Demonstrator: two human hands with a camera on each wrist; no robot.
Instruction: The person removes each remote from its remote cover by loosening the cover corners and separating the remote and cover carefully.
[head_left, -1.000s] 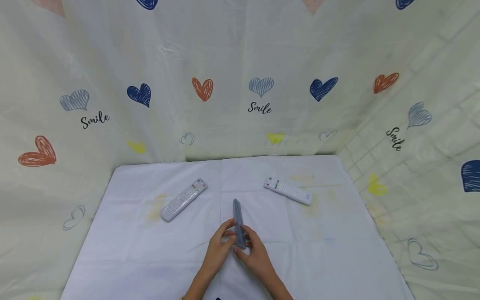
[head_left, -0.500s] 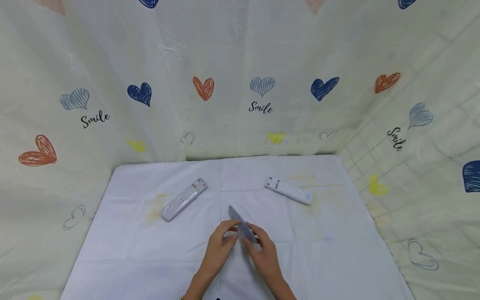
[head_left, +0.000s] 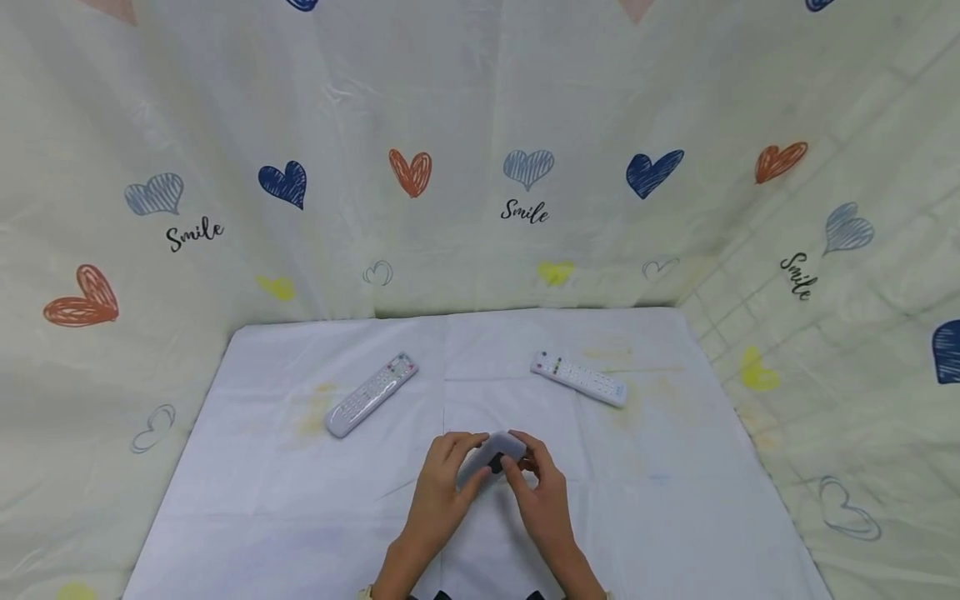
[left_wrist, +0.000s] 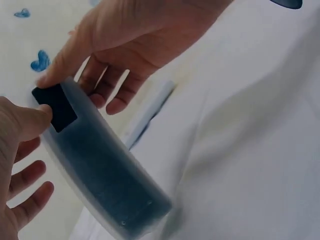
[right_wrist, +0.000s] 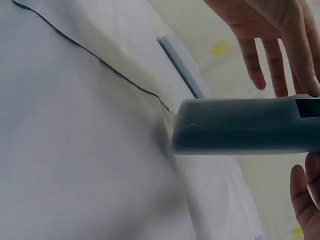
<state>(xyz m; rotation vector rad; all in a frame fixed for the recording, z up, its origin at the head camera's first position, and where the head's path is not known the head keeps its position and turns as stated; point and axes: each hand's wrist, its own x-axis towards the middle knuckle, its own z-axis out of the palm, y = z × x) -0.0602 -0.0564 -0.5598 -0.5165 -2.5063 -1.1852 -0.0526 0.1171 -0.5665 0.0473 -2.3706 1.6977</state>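
One grey-blue oblong (head_left: 480, 452), just flipped from edge-on to flat face, held above the worktop (head_left: 300, 517); left hand (head_left: 438, 483) and right hand (head_left: 546, 504) both grip it. Dark patch (left_wrist: 63, 107) now exposed, probably thumb-reachable. Beyond: left remote (head_left: 371, 397), right remote (head_left: 579, 380).

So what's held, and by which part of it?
A grey remote-shaped object; left hand and right hand hold it at the end with the dark patch.
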